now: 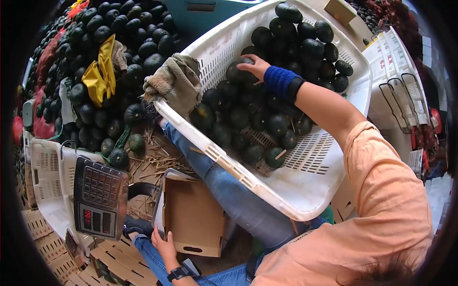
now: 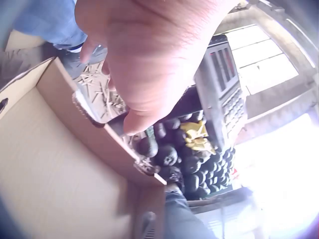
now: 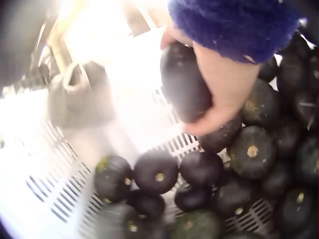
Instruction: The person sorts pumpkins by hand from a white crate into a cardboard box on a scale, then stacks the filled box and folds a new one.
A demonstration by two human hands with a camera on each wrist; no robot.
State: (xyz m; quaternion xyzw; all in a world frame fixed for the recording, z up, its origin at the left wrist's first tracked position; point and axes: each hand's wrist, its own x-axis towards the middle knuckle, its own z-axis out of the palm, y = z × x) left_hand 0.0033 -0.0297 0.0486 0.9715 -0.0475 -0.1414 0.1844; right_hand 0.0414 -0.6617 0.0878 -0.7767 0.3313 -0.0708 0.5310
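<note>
In the head view my right hand (image 1: 257, 67) grips a dark green squash (image 1: 236, 71) over the white perforated crate (image 1: 305, 183). The right wrist view shows that squash (image 3: 184, 82) between thumb and fingers, above several other squashes (image 3: 253, 152) in the crate. Down at the lower left, my left hand (image 1: 165, 247) is at the side of a cardboard box (image 1: 194, 214), thumb and fingers extended by its edge. Seen from the left wrist, the hand (image 2: 149, 59) overlaps the rim of the box (image 2: 60, 169); the box's bare inside shows.
A digital scale display (image 1: 101, 198) stands left of the box. Beyond it rises a big heap of squashes (image 1: 143, 47) with yellow gloves (image 1: 102, 71) on top. A cloth (image 1: 176, 83) drapes over the crate's corner. Folded cartons (image 1: 124, 260) lie at lower left.
</note>
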